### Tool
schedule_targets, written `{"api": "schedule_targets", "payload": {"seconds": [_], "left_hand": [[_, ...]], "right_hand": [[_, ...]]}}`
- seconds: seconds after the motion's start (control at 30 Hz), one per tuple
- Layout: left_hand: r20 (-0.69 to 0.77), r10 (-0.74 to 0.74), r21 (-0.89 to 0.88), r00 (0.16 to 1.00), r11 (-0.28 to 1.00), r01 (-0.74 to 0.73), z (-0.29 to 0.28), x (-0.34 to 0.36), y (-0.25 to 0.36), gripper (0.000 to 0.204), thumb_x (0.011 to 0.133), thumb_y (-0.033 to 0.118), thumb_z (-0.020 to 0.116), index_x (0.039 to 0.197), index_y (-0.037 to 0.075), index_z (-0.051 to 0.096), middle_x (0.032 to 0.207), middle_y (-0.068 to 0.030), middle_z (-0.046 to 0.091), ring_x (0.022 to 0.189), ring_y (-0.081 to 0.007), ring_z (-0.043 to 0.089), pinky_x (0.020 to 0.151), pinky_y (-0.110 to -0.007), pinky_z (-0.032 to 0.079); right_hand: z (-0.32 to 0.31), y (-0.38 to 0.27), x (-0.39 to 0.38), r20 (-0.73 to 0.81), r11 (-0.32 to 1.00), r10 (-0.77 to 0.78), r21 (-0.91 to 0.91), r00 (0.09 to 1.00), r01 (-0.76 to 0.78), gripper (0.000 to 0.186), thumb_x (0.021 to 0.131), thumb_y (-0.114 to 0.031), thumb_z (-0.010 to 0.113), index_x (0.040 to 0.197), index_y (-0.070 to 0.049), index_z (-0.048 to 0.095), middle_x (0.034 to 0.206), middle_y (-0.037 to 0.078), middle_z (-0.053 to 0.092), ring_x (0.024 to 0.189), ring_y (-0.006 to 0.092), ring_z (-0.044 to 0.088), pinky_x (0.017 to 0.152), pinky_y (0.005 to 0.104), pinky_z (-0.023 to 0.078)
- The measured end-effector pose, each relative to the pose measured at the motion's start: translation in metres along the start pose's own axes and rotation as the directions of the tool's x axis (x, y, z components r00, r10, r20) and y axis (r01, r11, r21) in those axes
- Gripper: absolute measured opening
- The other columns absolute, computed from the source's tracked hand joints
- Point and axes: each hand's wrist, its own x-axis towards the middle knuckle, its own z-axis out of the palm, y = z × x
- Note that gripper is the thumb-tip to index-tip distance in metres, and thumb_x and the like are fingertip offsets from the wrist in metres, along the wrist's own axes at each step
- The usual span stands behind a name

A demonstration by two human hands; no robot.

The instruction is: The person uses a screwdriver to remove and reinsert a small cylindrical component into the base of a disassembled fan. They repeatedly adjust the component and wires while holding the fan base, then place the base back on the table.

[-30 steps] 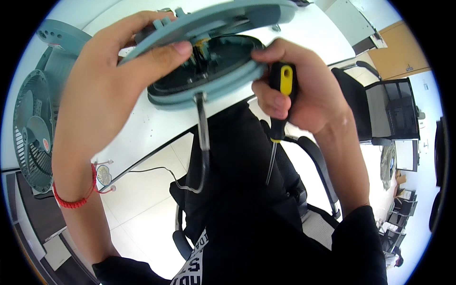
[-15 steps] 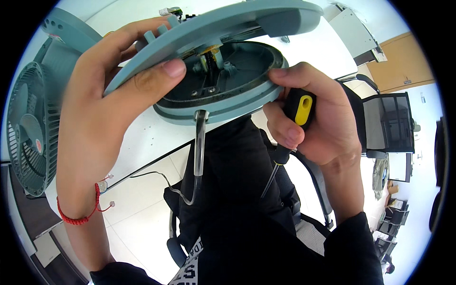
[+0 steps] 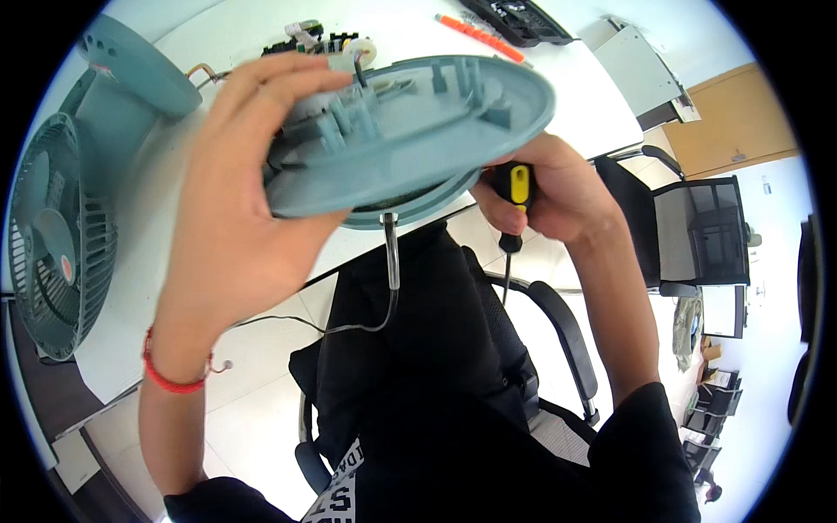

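Note:
In my left hand (image 3: 248, 192) is a round blue-green fan base cover (image 3: 410, 144), thumb below its near rim and fingers over its far left edge. The cover is tilted so its inner side with upright posts shows. Close beneath it lies the matching round base (image 3: 453, 193), mostly hidden by the cover. A power cord (image 3: 392, 253) in a sleeve hangs from the base's near edge. My right hand (image 3: 567, 187) supports the base's right edge. The same hand wraps a black and yellow screwdriver (image 3: 514, 187), shaft pointing down.
A blue-green fan (image 3: 61, 244) with a grille lies on the white table (image 3: 139, 305) at left. Behind the cover are small electrical parts (image 3: 318, 42), an orange stick-like tool (image 3: 479, 37) and a black case (image 3: 523, 17). Office chairs (image 3: 697, 227) stand to the right.
The cover has tipped over toward me, so its posted inner side now shows and the base's inside is hidden. Both hands have shifted, the left one rightward, the right one slightly leftward.

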Motion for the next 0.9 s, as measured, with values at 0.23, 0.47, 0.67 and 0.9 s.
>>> {"api": "schedule_targets", "payload": {"seconds": [0.23,0.47,0.67,0.9], "left_hand": [[-0.117,-0.041,0.020,0.992,0.999,0.043,0.039,0.004,-0.002,0.062,0.065,0.004,0.072,0.125,0.002,0.058,0.136,-0.0186,0.047,0.128,-0.0420,0.045,0.106,-0.047,0.041],[0.025,-0.049,0.081,0.998,0.996,0.047,0.040,0.003,0.004,0.088,0.059,0.025,0.092,0.134,0.003,0.053,0.142,-0.0185,0.040,0.136,-0.0486,0.034,0.112,-0.058,0.033],[0.135,-0.165,-0.084,0.977,0.981,0.177,0.023,0.008,0.004,0.074,0.068,0.033,0.088,0.130,0.007,0.060,0.144,-0.0150,0.042,0.141,-0.0424,0.032,0.114,-0.054,0.031],[-0.222,-0.335,-0.127,0.916,0.941,0.314,0.050,0.018,-0.012,0.023,0.073,-0.003,0.078,0.091,0.005,0.066,0.110,-0.0104,0.063,0.113,-0.0343,0.060,0.097,-0.042,0.050]], "right_hand": [[-0.031,-0.019,0.009,-0.214,0.888,0.135,-0.408,0.967,-0.214,0.033,0.089,-0.013,0.059,0.107,0.015,0.060,0.068,0.009,0.061,0.042,0.0102,0.051,0.040,0.0253,0.042],[-0.047,-0.014,-0.004,-0.425,0.835,-0.073,-0.521,0.902,-0.178,0.032,0.090,-0.020,0.058,0.099,0.009,0.068,0.069,0.011,0.067,0.041,0.0107,0.049,0.040,0.0252,0.040],[-0.058,-0.016,-0.014,-0.346,0.986,0.021,-0.151,0.938,-0.077,0.043,0.095,-0.028,0.058,0.107,0.013,0.062,0.072,0.016,0.070,0.039,0.0093,0.047,0.038,0.0227,0.037],[-0.048,-0.018,0.006,-0.224,0.944,0.159,-0.251,0.961,-0.215,0.066,0.092,-0.035,0.069,0.127,0.015,0.046,0.073,0.012,0.067,0.042,0.0080,0.049,0.039,0.0220,0.038]]}}
